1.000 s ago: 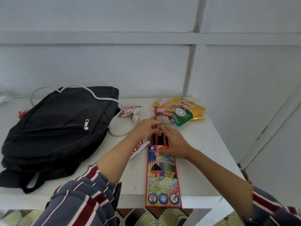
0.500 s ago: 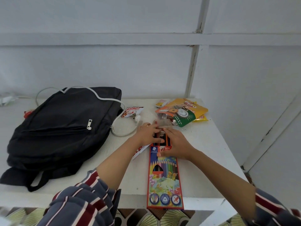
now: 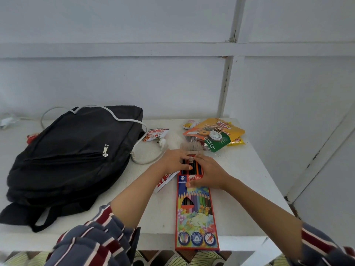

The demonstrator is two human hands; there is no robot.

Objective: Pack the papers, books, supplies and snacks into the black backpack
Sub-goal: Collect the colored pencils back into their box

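The left hand rests flat fingers on pencils in the open pencil box at the desk's front edge, the right hand spread over its mouth. The black backpack lies by the left edge.

Left hand touching pencils in an open box, right hand resting on it; bag lying left.

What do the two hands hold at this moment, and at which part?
The right hand presses the pencil box down near its open end; the left hand lies on the exposed pencils, and a pinch cannot be told.
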